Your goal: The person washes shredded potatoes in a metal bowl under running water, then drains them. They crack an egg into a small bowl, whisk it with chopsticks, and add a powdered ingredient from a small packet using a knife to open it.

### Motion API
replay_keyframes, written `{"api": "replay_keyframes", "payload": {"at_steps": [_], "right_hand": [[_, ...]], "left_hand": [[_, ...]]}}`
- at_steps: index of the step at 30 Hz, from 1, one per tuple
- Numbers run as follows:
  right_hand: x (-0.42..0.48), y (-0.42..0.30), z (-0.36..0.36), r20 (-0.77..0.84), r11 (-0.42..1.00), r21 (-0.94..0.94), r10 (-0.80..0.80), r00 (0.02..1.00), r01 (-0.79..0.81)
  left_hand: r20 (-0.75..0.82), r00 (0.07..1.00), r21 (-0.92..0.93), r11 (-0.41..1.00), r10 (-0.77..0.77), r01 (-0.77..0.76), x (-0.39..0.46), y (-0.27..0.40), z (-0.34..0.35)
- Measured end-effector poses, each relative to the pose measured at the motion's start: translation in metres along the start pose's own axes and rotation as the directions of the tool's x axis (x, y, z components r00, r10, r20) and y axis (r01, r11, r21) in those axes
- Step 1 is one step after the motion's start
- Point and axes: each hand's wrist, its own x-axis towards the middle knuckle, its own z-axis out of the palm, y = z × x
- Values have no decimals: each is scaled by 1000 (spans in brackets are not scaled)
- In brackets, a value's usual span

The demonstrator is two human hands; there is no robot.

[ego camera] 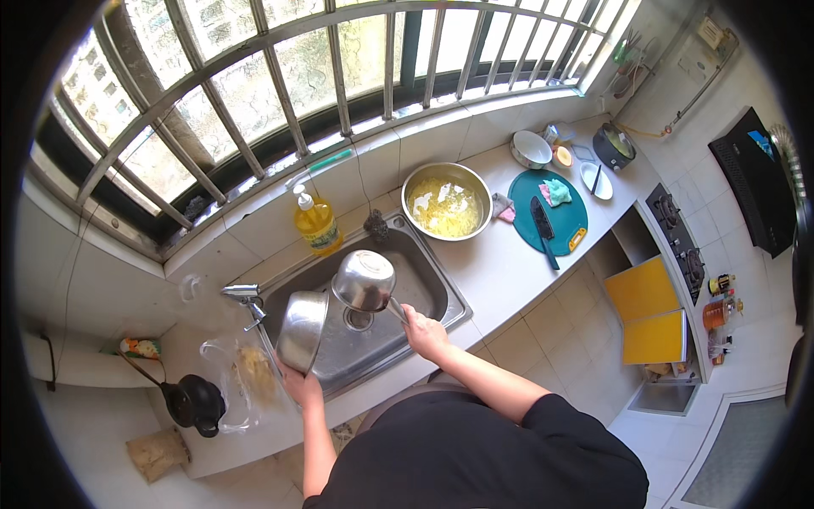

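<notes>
My left hand (301, 383) grips the lower rim of a metal basin (304, 331), which is tilted on its side over the left part of the stainless steel sink (407, 286). In my right hand (425, 332) is the handle of a small metal saucepan (364, 280), turned bottom up above the sink drain (358, 319). The two vessels are close together; whether they touch I cannot tell. The chrome faucet (245, 294) is at the sink's left edge. Right of the sink, a metal bowl (447, 201) holds pale yellow shreds in liquid.
A yellow soap pump bottle (318, 224) and a dark scourer (376, 226) are behind the sink. To the right, a knife (542, 223) lies on a round green cutting board (518, 203). A black pot (193, 404) and a clear plastic bag (248, 382) are at left.
</notes>
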Motion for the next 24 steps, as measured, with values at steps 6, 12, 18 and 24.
{"api": "replay_keyframes", "payload": {"at_steps": [6, 12, 18, 24], "right_hand": [[-5, 15, 6, 107, 996, -53, 83, 991, -77], [-17, 42, 14, 234, 972, -124, 224, 946, -200], [-7, 28, -3, 314, 971, -106, 236, 920, -213], [-10, 38, -9, 316, 949, 216, 155, 936, -231]], "left_hand": [[50, 996, 61, 995, 80, -83, 3, 15, -9], [302, 936, 236, 966, -179, 109, 0, 2, 2], [201, 970, 178, 979, -137, 101, -3, 5, 1], [467, 804, -498, 642, -367, 582, -5, -4, 14]]}}
